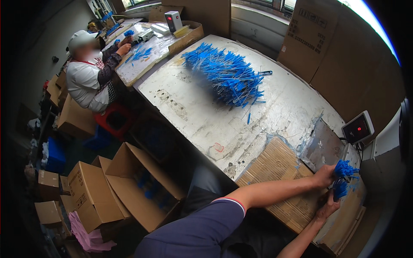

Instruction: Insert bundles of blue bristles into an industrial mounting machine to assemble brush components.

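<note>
At the right edge of the table, my left hand (325, 176) is closed round a bundle of thin blue-ended sticks (345, 169), their blue ends pointing right. Just below it, my right hand (328, 209) grips a second bundle of blue-ended sticks (340, 189). The hands are close together, and the fingers are partly hidden by the bundles. Farther back, a large heap of the same thin sticks (228, 75), blue with pale wire-like shafts, lies on the white worktable (189, 124). One loose blue stick (248, 118) lies in front of the heap.
A digital display (358, 128) stands beside a metal plate (325, 144) near my hands. Flattened cardboard (275, 172) covers the table's near corner. Open cartons (142, 185) stand on the floor at left. A co-worker (88, 71) handles blue sticks at another table (148, 64).
</note>
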A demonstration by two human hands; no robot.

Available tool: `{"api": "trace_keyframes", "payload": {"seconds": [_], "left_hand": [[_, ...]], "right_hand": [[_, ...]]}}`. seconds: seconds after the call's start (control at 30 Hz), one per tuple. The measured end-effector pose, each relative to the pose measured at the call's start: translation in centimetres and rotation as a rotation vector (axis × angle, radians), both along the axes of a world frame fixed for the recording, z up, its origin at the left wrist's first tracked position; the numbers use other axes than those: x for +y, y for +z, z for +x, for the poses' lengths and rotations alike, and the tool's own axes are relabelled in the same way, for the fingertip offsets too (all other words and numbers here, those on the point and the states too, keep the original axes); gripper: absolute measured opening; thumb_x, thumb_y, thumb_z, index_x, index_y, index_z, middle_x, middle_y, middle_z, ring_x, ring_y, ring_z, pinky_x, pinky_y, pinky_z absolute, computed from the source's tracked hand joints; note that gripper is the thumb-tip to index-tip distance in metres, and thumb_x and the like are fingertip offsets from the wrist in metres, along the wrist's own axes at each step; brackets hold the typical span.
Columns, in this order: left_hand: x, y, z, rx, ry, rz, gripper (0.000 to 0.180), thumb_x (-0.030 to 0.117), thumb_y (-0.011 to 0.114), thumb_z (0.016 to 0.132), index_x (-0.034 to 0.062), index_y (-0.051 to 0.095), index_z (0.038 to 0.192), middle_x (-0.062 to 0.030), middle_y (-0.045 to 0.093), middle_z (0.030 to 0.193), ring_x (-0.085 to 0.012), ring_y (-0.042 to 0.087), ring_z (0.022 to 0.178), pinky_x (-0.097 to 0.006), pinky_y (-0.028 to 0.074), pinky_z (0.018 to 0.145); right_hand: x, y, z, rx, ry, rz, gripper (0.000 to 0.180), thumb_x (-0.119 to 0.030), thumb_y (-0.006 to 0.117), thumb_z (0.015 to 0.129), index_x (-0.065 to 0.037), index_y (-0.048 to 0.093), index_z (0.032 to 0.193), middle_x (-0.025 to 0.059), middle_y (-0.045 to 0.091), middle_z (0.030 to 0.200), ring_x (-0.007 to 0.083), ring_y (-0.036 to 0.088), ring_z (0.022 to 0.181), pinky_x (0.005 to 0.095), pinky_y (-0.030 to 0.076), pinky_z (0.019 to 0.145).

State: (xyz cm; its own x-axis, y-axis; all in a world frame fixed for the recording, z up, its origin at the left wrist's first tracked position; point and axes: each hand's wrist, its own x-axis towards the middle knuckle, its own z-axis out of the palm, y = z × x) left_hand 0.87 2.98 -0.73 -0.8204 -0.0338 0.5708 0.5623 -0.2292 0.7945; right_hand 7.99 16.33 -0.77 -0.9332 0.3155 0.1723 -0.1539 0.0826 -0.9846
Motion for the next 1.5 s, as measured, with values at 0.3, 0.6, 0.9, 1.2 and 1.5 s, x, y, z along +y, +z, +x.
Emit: {"api": "trace_keyframes", "payload": {"seconds": [0.3, 0.6, 0.9, 1.2, 1.5], "left_hand": [[-0.5, -0.8, -0.5, -0.272, -0.217, 0.119, 0.019, -0.003, 0.066, 0.091, 0.0026, 0.065, 0.109, -0.0056, 0.071, 0.088, -0.0133, 0.065, 0.069, -0.030, 0.054, 0.065], [0.3, -0.9, -0.4, -0.469, -0.296, 0.205, 0.008, 0.006, 0.067, 0.098, 0.0029, 0.063, 0.104, -0.0036, 0.068, 0.081, -0.0101, 0.062, 0.065, -0.028, 0.051, 0.060], [-1.5, -1.0, -0.9, -0.294, 0.093, 0.010, 0.017, 0.015, 0.065, 0.101, 0.0005, 0.068, 0.109, -0.0084, 0.077, 0.094, -0.0128, 0.072, 0.078, -0.028, 0.057, 0.070], [-1.7, -0.9, -1.3, -0.299, 0.364, -0.063, 0.017, 0.019, 0.066, 0.101, 0.0030, 0.073, 0.102, -0.0048, 0.079, 0.094, -0.0110, 0.071, 0.086, -0.028, 0.053, 0.081], [-2.1, -1.4, -1.6, -0.296, 0.380, -0.090, 0.013, 0.019, 0.065, 0.099, 0.0116, 0.071, 0.107, -0.0068, 0.078, 0.095, -0.0270, 0.074, 0.088, -0.037, 0.053, 0.078]], "right_hand": [[-0.9, 0.8, -0.1, -0.013, 0.033, -0.181, 0.013, -0.014, 0.069, 0.094, -0.006, 0.064, 0.103, -0.0017, 0.059, 0.079, 0.0083, 0.050, 0.059, 0.0235, 0.038, 0.053], [-0.7, 1.8, 0.5, -0.027, 0.042, -0.133, 0.015, -0.009, 0.073, 0.089, -0.004, 0.064, 0.099, -0.0005, 0.060, 0.076, 0.0048, 0.048, 0.055, 0.0208, 0.030, 0.047], [-0.4, 0.2, -1.2, 0.014, -0.178, -0.168, 0.012, -0.003, 0.076, 0.084, -0.005, 0.066, 0.091, -0.0020, 0.060, 0.071, 0.0065, 0.050, 0.052, 0.0221, 0.033, 0.043], [2.2, -2.2, -3.8, 0.070, -0.340, 0.026, 0.014, 0.001, 0.076, 0.082, -0.005, 0.063, 0.084, -0.0025, 0.058, 0.066, 0.0051, 0.048, 0.048, 0.0223, 0.032, 0.041], [1.7, -2.3, -3.7, 0.010, -0.354, 0.024, 0.012, -0.001, 0.076, 0.078, -0.003, 0.066, 0.085, -0.0039, 0.065, 0.081, 0.0063, 0.057, 0.072, 0.0252, 0.048, 0.070]]}}
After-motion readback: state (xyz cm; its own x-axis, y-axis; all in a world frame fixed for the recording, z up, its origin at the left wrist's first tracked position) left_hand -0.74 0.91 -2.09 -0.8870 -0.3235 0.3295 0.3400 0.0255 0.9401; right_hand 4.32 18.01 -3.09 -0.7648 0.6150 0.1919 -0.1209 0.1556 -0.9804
